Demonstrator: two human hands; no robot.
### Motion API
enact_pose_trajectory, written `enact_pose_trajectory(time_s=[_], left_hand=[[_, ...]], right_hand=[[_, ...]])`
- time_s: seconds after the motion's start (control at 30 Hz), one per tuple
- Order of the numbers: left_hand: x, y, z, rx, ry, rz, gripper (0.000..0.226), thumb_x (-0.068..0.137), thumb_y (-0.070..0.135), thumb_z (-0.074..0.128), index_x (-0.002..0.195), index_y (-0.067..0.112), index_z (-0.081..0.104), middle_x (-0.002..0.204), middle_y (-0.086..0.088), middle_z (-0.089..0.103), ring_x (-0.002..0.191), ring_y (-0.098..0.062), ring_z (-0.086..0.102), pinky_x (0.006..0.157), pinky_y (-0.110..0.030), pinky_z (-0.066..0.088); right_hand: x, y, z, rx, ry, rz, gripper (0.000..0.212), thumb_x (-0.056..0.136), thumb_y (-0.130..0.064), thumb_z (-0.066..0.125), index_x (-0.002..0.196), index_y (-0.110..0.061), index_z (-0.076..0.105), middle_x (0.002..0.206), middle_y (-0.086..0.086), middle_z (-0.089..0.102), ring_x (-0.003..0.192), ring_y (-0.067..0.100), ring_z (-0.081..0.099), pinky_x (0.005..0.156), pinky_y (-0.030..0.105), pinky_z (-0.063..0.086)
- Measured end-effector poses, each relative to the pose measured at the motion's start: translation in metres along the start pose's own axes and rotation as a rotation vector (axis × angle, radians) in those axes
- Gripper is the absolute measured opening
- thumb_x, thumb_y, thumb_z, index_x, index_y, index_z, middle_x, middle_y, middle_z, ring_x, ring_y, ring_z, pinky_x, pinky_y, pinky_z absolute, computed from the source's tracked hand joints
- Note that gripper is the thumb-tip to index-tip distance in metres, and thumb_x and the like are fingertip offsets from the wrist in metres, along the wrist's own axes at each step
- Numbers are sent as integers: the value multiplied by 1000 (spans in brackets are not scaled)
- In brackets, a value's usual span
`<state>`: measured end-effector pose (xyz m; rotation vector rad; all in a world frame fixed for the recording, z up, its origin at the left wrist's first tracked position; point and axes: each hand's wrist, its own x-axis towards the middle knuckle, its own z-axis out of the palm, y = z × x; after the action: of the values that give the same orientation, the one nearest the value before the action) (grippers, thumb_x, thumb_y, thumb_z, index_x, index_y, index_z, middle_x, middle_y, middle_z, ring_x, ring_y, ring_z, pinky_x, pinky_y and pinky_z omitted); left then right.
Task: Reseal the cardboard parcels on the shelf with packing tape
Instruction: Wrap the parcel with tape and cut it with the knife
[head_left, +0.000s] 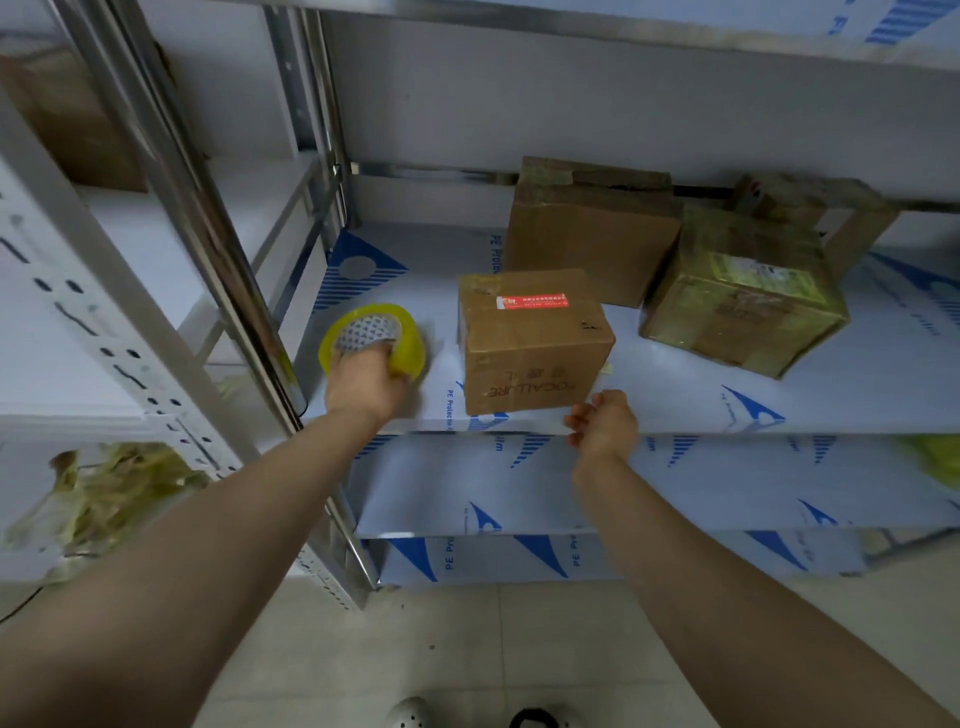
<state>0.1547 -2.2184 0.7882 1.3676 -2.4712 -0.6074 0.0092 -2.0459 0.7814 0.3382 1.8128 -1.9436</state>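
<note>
One parcel (532, 343) near shelf edge (753, 427), beside tape roll (411, 339).

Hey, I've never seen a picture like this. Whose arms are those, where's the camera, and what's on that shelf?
There is no machine here: it is one picture from a wide-angle camera worn on a person's head, looking forward and down, so the arms reaching in are the wearer's own. The left hand grips a yellow roll of packing tape over the white shelf, fingers hooked into its core. The right hand is curled at the shelf's front edge, just below the small cardboard box; whether it pinches anything I cannot tell. Behind that box stands a taller box, and to the right sits a box wrapped in yellowish tape with another box behind it.
</note>
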Motion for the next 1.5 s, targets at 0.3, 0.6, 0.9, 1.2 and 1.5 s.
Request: enact_pose_trajectory(time_s=[0.3,0.6,0.9,1.2,1.5], left_hand=[[-45,17,-60,-1013,-73,-373,18,83,16,67,97,10,58,99,-12,63,89,-27,63,77,-38,53],[-113,32,-78,-633,-91,-86,30,85,39,58,96,12,57,90,-5,62,85,-20,59,77,-36,49],[-158,103,-61,-854,-158,-46,38,95,20,36,101,1,68,108,-7,67,93,-17,56,83,-30,47],[-150,136,-49,-675,-264,129,15,88,16,67,91,1,64,73,-2,59,59,-4,55,46,-7,44],[-59,178,-58,-568,-287,238,19,82,14,73,82,-4,69,76,-11,70,69,-15,62,73,-28,54]], right_hand=[[-94,28,24,-453,-624,-349,20,88,-18,66,108,-16,61,100,-5,60,96,10,56,76,14,44],[-126,16,-7,-547,-963,-480,27,82,-9,73,105,-14,60,91,-3,64,83,9,60,71,9,46],[-112,12,-102,-701,-909,-553,43,75,-12,80,113,-6,62,108,7,63,98,21,60,89,32,50],[-109,-20,-133,-734,-876,-500,21,74,-24,82,85,-21,64,90,2,67,85,17,64,81,30,53],[-110,-96,-121,-410,-724,-297,13,89,-15,61,77,-10,63,62,3,70,53,11,65,55,21,54]])
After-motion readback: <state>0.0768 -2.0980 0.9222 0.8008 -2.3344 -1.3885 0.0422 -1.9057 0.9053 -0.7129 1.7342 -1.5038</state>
